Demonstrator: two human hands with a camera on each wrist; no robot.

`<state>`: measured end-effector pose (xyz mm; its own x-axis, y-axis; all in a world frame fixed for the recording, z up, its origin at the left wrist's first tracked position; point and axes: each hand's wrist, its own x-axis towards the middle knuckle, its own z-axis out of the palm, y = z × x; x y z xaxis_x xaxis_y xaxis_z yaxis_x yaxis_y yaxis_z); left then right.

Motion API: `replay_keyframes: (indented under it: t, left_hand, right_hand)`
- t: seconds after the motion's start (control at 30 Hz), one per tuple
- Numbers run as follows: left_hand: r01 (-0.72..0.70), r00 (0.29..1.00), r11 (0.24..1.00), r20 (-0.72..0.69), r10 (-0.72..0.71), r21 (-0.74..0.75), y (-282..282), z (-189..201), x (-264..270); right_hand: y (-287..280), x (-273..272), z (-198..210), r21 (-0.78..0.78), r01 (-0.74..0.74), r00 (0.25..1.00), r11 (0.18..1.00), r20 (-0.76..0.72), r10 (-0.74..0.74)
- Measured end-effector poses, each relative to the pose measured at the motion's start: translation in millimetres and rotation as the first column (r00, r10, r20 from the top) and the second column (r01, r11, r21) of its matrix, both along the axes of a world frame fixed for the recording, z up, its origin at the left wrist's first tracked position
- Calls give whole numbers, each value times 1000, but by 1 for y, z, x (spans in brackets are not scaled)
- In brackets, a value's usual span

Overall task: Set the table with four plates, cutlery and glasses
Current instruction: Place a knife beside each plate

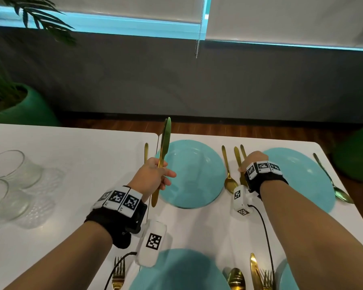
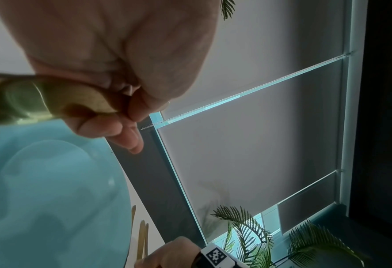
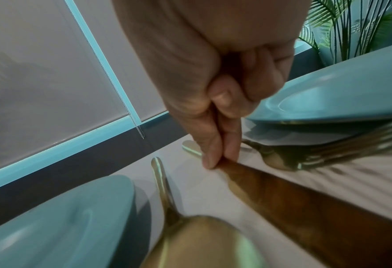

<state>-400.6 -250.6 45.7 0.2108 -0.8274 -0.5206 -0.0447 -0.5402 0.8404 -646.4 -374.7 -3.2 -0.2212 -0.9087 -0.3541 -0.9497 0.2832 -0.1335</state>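
1. The left hand (image 1: 153,174) grips gold knives (image 1: 162,155), at least two, blades raised, over the left rim of the far-left plate (image 1: 197,176).
2. The right hand (image 1: 254,162) pinches the handle of a knife (image 3: 282,199) lying on the table (image 1: 82,147) between the two far plates, beside a spoon (image 1: 228,174).
3. Two glasses (image 1: 15,170) lie near the table's left edge.
4. More plates and cutlery sit at the near edge.

Potted palm (image 1: 6,65) in green planter (image 1: 33,107) at far left, grey wall (image 1: 176,80) behind; pale roller blinds (image 1: 281,17), bead chain (image 1: 198,42) hanging between; wooden floor (image 1: 197,126) beyond.
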Motion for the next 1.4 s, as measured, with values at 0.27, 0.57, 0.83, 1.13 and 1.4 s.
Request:
replay_keyframes:
  t: [0.27,0.57,0.83,1.13,1.4]
  left_hand:
    - [-1,1000,1000,-6,1,8,-9,0,-5]
    - [-7,1000,1000,-7,7,22,-6,-7,-4]
    - [-110,981,992,-152,119,65,-2,3,-4]
    - [42,986,997,-165,-31,66,30,9,19]
    - [132,978,978,-180,-102,162,57,25,56]
  right_hand:
    - [-2,2,7,-78,100,990,992,107,-91]
    - [0,4,10,-58,-14,999,998,34,16]
    - [-9,15,26,-156,-68,998,985,-27,65]
    - [83,123,82,-316,-820,485,477,58,873]
    - [120,166,80,-227,-932,289,283,7,957]
